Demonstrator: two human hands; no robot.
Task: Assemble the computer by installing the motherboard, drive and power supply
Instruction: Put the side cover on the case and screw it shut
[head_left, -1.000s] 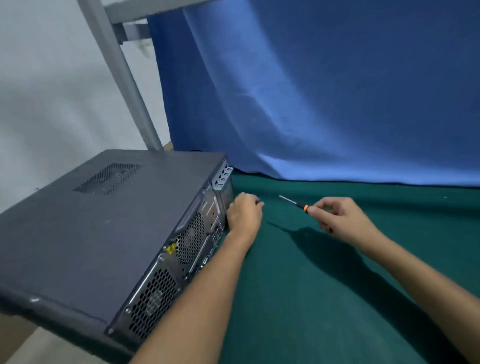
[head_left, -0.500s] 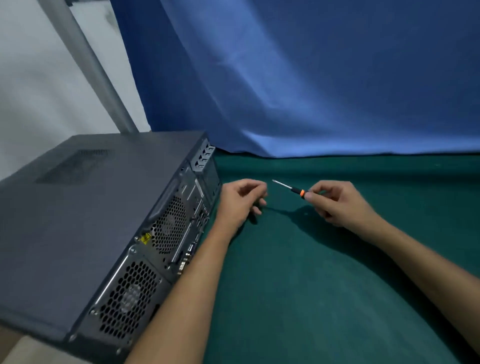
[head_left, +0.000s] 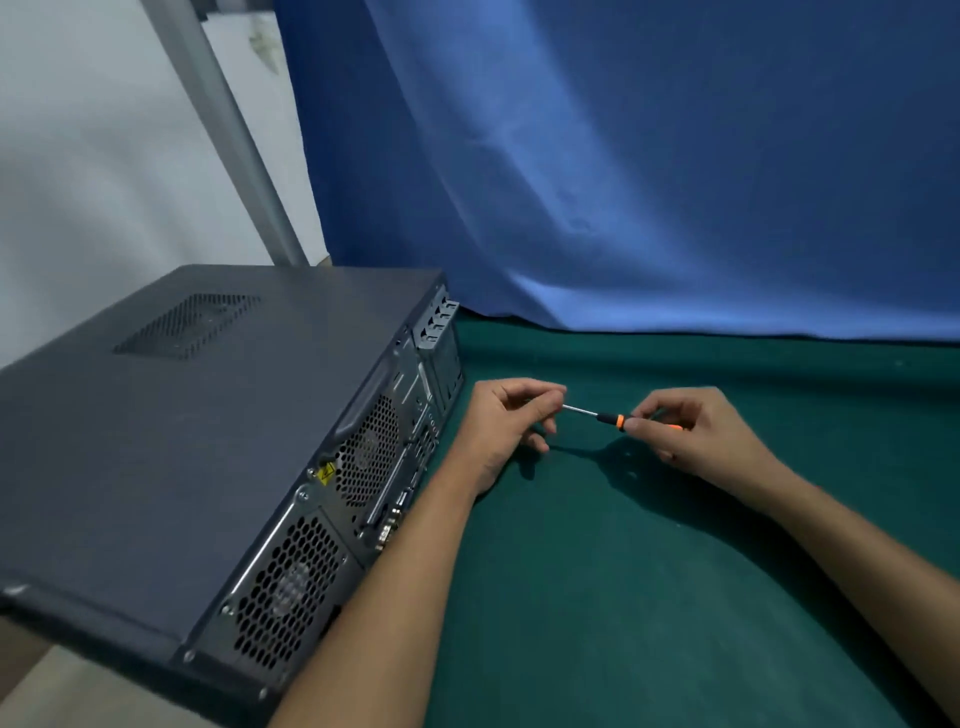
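- Green cloth covers the table (head_left: 649, 597). The grey computer case (head_left: 208, 441) lies flat on it with the lid closed, and all positions below are given relative to this case.
- Fan grilles and ports mark the rear panel (head_left: 363, 493) of the case, which faces both hands. The motherboard, drive and power supply are not visible under the lid.
- Just beside the far end of the rear panel, and off the case, the left grip (head_left: 498, 431) pinches the metal tip of the screwdriver (head_left: 597, 415) between curled fingertips. One second earlier this grip rested against the rear panel; it has since drawn away to meet the tool.
- Farther from the case, the right grip (head_left: 696, 436) is clenched round the orange-and-black handle, as in both earlier views.
- Whether a screw sits between the left fingertips cannot be told.
- Reading: both grips are now on the tool and not on the case, so the step in hand is probably loading or aligning the tip before fastening at the rear panel. The closed lid suggests that assembly is at a late stage.
- Behind the case hangs a blue curtain (head_left: 623, 182), and a grey metal post (head_left: 223, 130) rises beyond the case's far corner.
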